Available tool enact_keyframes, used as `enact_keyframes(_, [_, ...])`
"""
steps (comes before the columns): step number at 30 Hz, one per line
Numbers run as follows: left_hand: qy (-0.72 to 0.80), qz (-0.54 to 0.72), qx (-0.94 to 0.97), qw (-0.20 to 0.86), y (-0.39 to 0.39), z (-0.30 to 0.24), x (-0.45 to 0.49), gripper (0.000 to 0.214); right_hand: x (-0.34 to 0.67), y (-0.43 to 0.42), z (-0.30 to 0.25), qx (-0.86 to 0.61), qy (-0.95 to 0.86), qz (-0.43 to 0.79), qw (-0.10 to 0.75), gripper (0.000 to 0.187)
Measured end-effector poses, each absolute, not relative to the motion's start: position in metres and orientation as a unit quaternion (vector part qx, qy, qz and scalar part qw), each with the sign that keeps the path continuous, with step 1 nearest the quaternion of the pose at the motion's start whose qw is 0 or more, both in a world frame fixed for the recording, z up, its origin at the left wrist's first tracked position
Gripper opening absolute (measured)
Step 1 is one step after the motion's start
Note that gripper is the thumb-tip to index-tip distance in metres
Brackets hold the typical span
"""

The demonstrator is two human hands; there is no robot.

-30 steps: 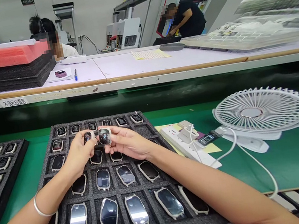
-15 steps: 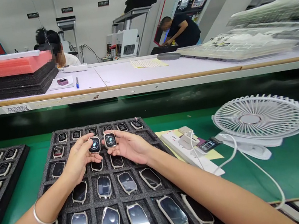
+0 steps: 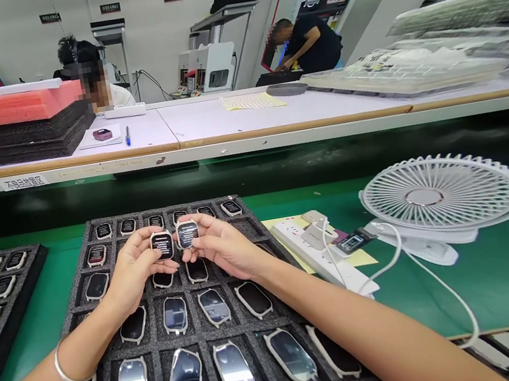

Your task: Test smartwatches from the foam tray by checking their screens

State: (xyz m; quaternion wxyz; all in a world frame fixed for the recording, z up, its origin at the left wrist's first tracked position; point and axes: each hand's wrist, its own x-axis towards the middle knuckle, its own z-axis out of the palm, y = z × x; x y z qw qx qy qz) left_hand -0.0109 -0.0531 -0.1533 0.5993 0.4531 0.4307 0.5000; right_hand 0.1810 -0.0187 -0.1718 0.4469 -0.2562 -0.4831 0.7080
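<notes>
Two strapless smartwatches are held side by side over the black foam tray (image 3: 156,348). My left hand (image 3: 136,265) is closed around the left smartwatch (image 3: 163,245), whose lit screen shows lines of white text. Fingers of my right hand (image 3: 222,244) grip the right smartwatch (image 3: 187,233), with its thumb at the screen's lower edge; that screen shows text too. Under and around my hands, several more watch bodies lie in the tray's compartments, such as a dark-screened watch (image 3: 186,379) near the front. Some in the back row have lit text screens.
A second foam tray (image 3: 13,322) of watches lies at the left. On the right are a white power strip (image 3: 293,246) with cables and a white fan (image 3: 436,196). A raised shelf (image 3: 234,125) runs across behind. Two people (image 3: 315,40) are beyond it.
Both watch screens have switched from a dial face to lines of text. My right thumb has moved onto the lower part of its watch. The view has shifted slightly.
</notes>
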Motion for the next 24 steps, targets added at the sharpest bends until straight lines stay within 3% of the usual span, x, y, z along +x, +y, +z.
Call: enact_keyframes(24, [0.424,0.509,0.463,0.589,-0.0542,-0.1547,-0.0101,0.040,0.1798,-0.0213,-0.1713,-0.259,-0.530,0.668,0.453,0.040])
